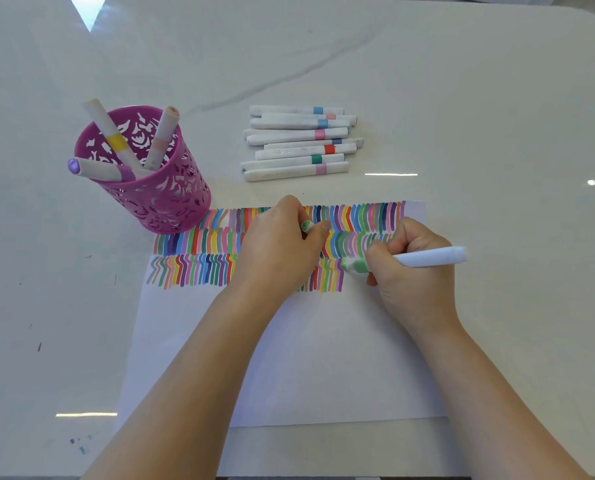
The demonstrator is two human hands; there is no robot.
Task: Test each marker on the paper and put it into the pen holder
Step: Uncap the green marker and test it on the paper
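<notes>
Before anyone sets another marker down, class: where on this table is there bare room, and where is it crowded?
Bare room: the table right of the marker pile; the stretch left of the pen holder and paper; the paper's unmarked lower half, between the forearms. Crowded: the striped top of the paper, under the left hand and right hand, and the strip between holder and pile.

Both forearms are bare, no sleeves reaching the left hand (282, 244) or right hand (413, 271).
</notes>
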